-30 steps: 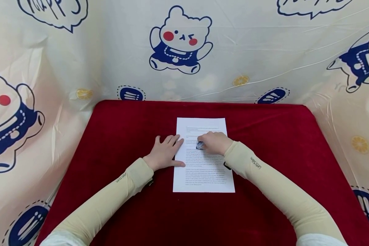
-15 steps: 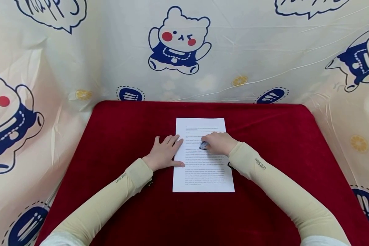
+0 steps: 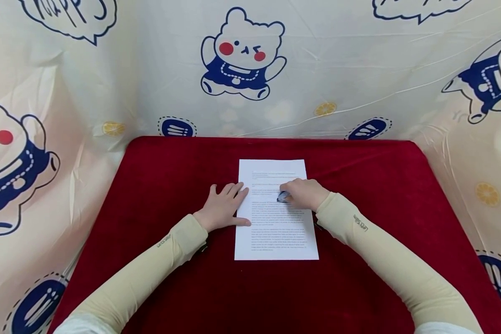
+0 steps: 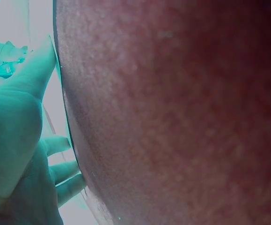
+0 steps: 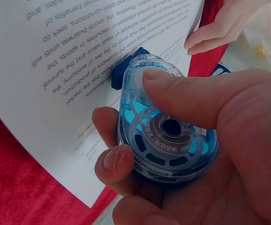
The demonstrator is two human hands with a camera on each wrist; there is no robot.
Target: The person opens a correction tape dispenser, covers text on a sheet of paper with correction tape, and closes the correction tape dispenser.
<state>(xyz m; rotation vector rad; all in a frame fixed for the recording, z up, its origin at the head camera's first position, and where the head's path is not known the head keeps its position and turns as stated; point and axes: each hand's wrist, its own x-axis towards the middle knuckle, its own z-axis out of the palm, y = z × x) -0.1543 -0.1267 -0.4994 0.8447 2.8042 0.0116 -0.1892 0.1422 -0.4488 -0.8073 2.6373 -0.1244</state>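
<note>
A sheet of paper (image 3: 271, 236) with printed text lies flat on the red cloth. My left hand (image 3: 223, 208) rests on its left edge with the fingers spread; in the left wrist view the same hand (image 4: 13, 136) shows in a greenish tint. Over the upper middle of the sheet, my right hand (image 3: 304, 194) holds a correction tape (image 3: 282, 196). Seen from the right wrist, the correction tape (image 5: 168, 126) has a clear and blue case, gripped between thumb and curled fingers. Its dark blue tip points down at the printed lines; whether it touches the paper is hard to tell.
Dark red cloth (image 3: 171, 283) covers the table on all sides of the paper. A pale curtain (image 3: 317, 60) printed with cartoon bears hangs behind the table's far edge and along both sides.
My right hand has slid a little to the right across the paper, carrying the correction tape with it. The left hand has stayed in place on the sheet's left edge.
</note>
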